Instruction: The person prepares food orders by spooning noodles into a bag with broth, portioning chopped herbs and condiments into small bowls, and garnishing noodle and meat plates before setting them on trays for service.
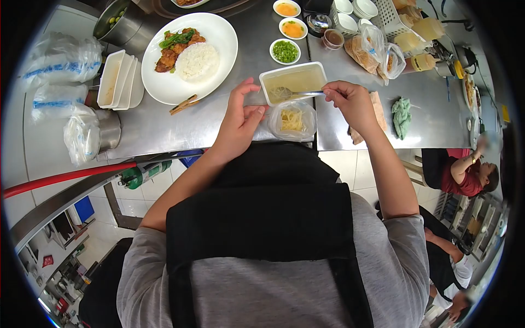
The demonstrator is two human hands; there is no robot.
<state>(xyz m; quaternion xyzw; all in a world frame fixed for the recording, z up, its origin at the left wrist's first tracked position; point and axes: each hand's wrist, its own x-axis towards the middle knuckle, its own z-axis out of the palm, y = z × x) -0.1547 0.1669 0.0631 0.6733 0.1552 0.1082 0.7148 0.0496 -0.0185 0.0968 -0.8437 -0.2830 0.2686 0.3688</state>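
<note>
My right hand [350, 101] pinches the handle of a metal fork [306, 93], whose head dips into a white rectangular tub [321, 70] of pale yellowish liquid. Just left of the tub, my left hand [239, 119] is raised with its fingers apart and holds nothing. In front of the tub sits a clear plastic bag [309, 131], opened out around thin pale-yellow shreds [292, 120]. To the left stands a large white plate [224, 65] with a dome of rice [197, 62] and browned meat pieces with greens [169, 57]. Wooden tongs [184, 105] lie by its near rim.
Small bowls of chopped green onion [285, 51] and orange liquid [293, 29] stand behind the tub. Stacked white tubs [123, 82] and bagged plastic [60, 60] are at left. A green cloth [402, 117] and squeeze bottles [421, 62] are at right, with other people [462, 172] beyond.
</note>
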